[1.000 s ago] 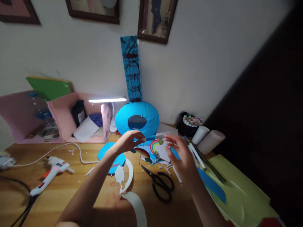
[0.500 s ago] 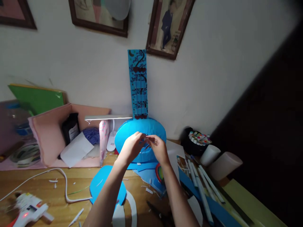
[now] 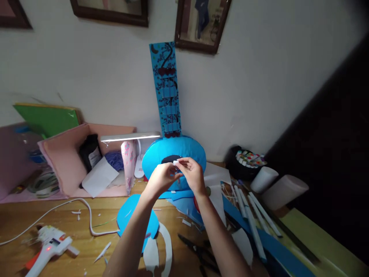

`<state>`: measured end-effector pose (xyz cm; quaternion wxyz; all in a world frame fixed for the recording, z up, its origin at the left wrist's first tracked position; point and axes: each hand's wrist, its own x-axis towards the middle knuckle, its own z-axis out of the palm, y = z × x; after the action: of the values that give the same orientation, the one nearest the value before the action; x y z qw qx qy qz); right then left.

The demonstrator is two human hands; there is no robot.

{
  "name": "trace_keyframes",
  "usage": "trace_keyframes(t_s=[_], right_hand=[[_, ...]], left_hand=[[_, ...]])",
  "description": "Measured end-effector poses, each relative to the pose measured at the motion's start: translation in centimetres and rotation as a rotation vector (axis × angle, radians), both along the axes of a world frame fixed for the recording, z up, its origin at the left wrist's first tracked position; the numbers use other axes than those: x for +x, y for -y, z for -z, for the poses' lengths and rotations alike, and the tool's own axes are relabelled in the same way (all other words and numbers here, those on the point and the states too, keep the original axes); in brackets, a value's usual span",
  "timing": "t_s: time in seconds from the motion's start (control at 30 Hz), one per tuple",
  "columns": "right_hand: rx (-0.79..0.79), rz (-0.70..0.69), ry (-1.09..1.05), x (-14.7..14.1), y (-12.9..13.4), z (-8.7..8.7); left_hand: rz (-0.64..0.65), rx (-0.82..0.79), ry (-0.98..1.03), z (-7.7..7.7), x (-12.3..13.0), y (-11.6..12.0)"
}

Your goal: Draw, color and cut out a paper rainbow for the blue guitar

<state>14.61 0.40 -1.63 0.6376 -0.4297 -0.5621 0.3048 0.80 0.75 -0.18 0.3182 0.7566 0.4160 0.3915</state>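
A blue handmade model guitar leans upright against the wall, with a round body (image 3: 151,158) and a long neck (image 3: 165,90) painted with dark branches. In front of its dark sound hole (image 3: 168,158), a small white piece (image 3: 175,163) sits between my fingertips. My right hand (image 3: 192,176) pinches it between thumb and fingers. Closed from the other side, my left hand (image 3: 163,176) meets the piece at its fingertips, which are partly hidden. The lower part of the guitar body is behind my hands.
Left on the table lies a glue gun (image 3: 53,246) with its white cord. Scissors (image 3: 200,252) and a blue cutout (image 3: 129,213) lie below my arms. A lamp (image 3: 129,136) stands by a pink box (image 3: 67,161). Rolled white paper tubes (image 3: 249,223) and cups (image 3: 285,192) are right.
The view has tilted down slightly, so the guitar and pictures sit higher. My hands have turned a little, and the white piece now shows between the fingertips.
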Motion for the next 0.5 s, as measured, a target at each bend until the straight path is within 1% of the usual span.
trace_keyframes(t_s=[0.07, 0.13, 0.23, 0.33, 0.4, 0.43, 0.5], right_hand=[[0.010, 0.000, 0.002, 0.3, 1.1, -0.9], [0.013, -0.011, 0.011, 0.7, 2.6, -1.8], [-0.001, -0.062, 0.046, 1.5, 5.2, -3.1], [-0.046, -0.176, 0.115, 2.0, 7.7, -4.0], [-0.081, -0.244, 0.175, 2.1, 9.1, -4.2], [-0.095, -0.256, 0.208, 2.1, 9.6, -4.1], [-0.113, -0.228, 0.259, 1.9, 10.5, -3.3]], left_hand=[[0.066, -0.035, 0.028, -0.1, 0.5, 0.7], [0.127, -0.070, 0.066, -0.5, 0.7, 1.9], [0.181, -0.135, 0.134, -0.9, 1.0, 4.5], [0.184, -0.213, 0.204, -0.7, 1.2, 7.6], [0.178, -0.282, 0.236, -0.2, 1.1, 9.5], [0.177, -0.324, 0.246, 0.2, 1.0, 10.3], [0.180, -0.418, 0.260, 0.9, 0.6, 11.8]])
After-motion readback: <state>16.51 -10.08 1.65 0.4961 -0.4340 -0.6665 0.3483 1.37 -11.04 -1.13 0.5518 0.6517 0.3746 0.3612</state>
